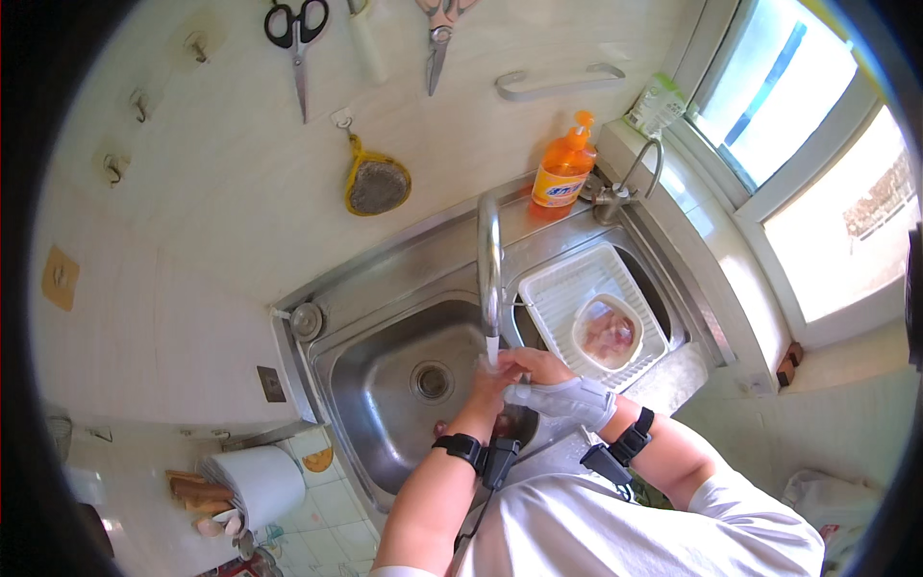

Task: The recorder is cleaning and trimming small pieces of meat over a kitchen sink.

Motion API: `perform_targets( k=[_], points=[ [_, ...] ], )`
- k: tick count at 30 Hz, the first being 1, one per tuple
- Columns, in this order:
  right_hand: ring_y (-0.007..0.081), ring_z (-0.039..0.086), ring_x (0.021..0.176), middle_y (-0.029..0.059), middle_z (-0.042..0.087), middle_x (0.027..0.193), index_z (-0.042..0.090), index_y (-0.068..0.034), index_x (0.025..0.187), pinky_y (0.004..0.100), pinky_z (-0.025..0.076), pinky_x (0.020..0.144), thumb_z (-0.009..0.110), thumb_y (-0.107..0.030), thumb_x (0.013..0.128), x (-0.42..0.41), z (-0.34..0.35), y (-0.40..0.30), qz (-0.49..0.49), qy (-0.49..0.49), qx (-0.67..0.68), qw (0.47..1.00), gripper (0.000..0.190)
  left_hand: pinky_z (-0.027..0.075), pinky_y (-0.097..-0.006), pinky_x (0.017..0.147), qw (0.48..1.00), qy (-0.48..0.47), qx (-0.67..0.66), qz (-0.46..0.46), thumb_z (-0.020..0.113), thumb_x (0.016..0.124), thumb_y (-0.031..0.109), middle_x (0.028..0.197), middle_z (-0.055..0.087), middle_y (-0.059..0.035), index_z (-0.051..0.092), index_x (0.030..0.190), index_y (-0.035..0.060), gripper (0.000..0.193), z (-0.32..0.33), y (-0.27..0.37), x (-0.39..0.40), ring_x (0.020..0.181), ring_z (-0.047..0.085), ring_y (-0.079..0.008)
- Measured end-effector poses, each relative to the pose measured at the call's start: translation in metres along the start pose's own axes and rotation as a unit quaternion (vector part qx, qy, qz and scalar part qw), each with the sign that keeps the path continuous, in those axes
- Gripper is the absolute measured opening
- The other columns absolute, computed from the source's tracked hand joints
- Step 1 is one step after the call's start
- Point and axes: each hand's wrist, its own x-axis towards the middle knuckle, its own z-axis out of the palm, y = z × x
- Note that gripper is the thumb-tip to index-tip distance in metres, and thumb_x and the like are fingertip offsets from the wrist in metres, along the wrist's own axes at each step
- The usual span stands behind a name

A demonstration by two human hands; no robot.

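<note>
Beneath the spout of the chrome faucet (489, 267), water (492, 350) runs onto my two hands, which touch each other over the sink basin (382, 433). My left hand (490, 379) comes up from below, its fingers partly covered by the other hand. My right hand (537, 364) reaches across from the right, with a grey-white wrist wrap (570, 402) around its palm and wrist. Whether anything is held between them is hidden. Small reddish pieces (440, 428), possibly meat, lie low in the basin near my left forearm.
In the right basin, a white ribbed tray (551, 281) carries a bowl (577, 339) of raw meat (609, 335). Behind stand an orange soap bottle (561, 169) and a small tap (613, 205). Scissors (299, 65) and a yellow-rimmed scrubber (378, 186) hang on the wall. A utensil holder (270, 479) sits left.
</note>
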Motion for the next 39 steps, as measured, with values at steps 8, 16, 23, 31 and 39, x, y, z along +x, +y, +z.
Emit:
perform_targets(
  k=[8,16,23,31,39],
  points=[
    [0.0222,0.062,0.105,0.0203,0.061,0.118,0.051,0.004,0.128,0.0325,0.048,0.091,0.067,-0.026,0.084,-0.031,-0.006,0.051,0.137,0.091,0.133,0.977,0.055,0.049,-0.0351,0.074,0.974,0.108,-0.151,-0.132,0.063,0.091,0.016,0.102,0.064,-0.0088,0.05,0.113,0.012,0.026,0.037,0.069,-0.027,0.084,0.063,-0.02],
    [0.0163,0.064,0.093,0.0103,0.067,0.102,0.054,0.005,0.123,0.031,0.051,0.082,0.068,-0.019,0.086,-0.017,0.014,0.033,0.118,0.018,0.138,0.983,0.047,0.052,-0.0332,0.074,0.957,0.151,-0.231,-0.091,0.06,0.093,0.016,0.091,0.064,-0.0016,0.055,0.11,0.0124,0.018,0.025,0.074,-0.056,0.078,0.061,-0.0182],
    [0.009,0.059,0.095,0.0041,0.065,0.103,0.059,0.002,0.116,0.0255,0.048,0.083,0.066,-0.016,0.089,-0.022,0.015,0.051,0.089,0.056,0.276,0.955,0.034,0.052,-0.0411,0.09,0.988,0.105,-0.108,-0.043,0.058,0.095,0.014,0.109,0.068,-0.0173,0.056,0.108,0.0109,0.014,0.017,0.073,-0.055,0.1,0.067,-0.0289],
    [0.0095,0.057,0.09,0.0043,0.065,0.102,0.062,0.003,0.116,0.0235,0.046,0.083,0.06,-0.033,0.094,-0.027,0.001,0.016,0.152,0.063,0.309,0.937,0.042,0.049,-0.0461,0.097,0.977,0.136,-0.151,-0.057,0.048,0.1,0.02,0.107,0.068,-0.0169,0.057,0.108,0.0088,0.017,0.015,0.076,-0.057,0.101,0.067,-0.0298],
    [0.0107,0.059,0.092,0.0054,0.066,0.1,0.061,0.004,0.115,0.0253,0.047,0.084,0.062,-0.034,0.093,-0.02,0.003,0.017,0.132,0.064,0.29,0.946,0.044,0.05,-0.0242,0.073,0.989,0.087,0.039,-0.116,0.062,0.094,0.022,0.094,0.068,-0.0009,0.061,0.107,0.0098,0.018,0.04,0.086,-0.053,0.08,0.062,-0.0096]
  ],
)
